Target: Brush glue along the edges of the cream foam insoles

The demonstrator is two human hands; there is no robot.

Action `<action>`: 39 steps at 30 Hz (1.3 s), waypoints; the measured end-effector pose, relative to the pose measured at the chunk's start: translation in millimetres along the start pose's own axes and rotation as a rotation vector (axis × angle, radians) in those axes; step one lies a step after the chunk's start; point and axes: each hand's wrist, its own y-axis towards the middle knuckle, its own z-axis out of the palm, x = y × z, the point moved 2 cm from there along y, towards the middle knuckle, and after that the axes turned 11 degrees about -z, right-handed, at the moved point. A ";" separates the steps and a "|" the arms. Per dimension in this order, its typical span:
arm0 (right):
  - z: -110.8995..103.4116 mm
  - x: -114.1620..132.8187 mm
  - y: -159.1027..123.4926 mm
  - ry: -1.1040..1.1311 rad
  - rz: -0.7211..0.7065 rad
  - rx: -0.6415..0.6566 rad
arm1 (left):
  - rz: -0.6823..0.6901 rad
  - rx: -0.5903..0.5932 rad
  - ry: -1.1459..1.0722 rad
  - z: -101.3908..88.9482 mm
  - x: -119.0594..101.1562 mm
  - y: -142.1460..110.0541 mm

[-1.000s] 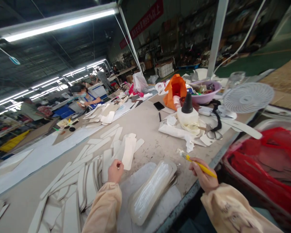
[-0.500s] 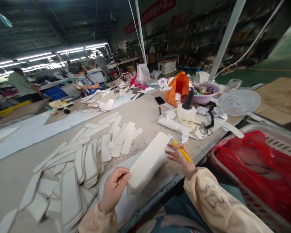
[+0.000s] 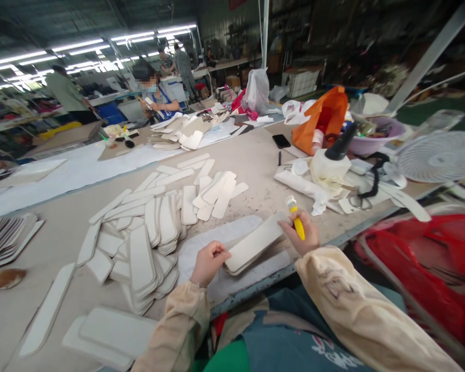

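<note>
Near the surface's (image 3: 263, 150) front edge: one smooth, round-cornered pale strip (image 3: 256, 243), pinched between our hands, left (image 3: 211, 261) and right (image 3: 304, 232), held apart; yellow-handled brush (image 3: 297, 222), right.

I see a big table (image 3: 251, 165) with a dull, grey-brown top. Far behind the big table, rows of long white lights (image 3: 77, 45) shine under a dark roof (image 3: 62, 20). More work tables (image 3: 232, 64) stand back there too. A thin pale pole (image 3: 265, 31) goes up behind it. Past its right end, the floor (image 3: 442, 116) is green, and the back of the room is very dark.
</note>
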 end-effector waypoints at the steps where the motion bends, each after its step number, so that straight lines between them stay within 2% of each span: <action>1: 2.0 -3.0 -1.0 -0.060 -0.011 0.026 | -0.009 -0.020 0.016 0.1 2.1 2.2; 7: 7.1 -13.0 -5.4 -0.183 -0.027 0.100 | -0.052 -0.060 0.049 4.0 9.7 5.8; 16: 8.8 -14.4 -2.2 -0.211 -0.044 0.122 | 0.038 -0.225 0.221 0.5 15.6 -5.7; 21: 9.7 -17.6 -2.0 -0.217 -0.039 0.144 | -0.105 -0.226 0.120 1.3 41.6 -27.0; 25: 10.4 -18.6 -1.7 -0.218 -0.045 0.160 | -0.132 -0.250 0.066 9.8 54.4 -36.3; 31: 11.2 -24.9 -1.8 -0.225 -0.037 0.194 | -0.166 -0.223 0.032 22.1 47.4 -35.1; 39: 15.3 -29.3 -4.9 -0.265 -0.025 0.233 | -0.153 -0.244 0.058 23.8 47.0 -31.4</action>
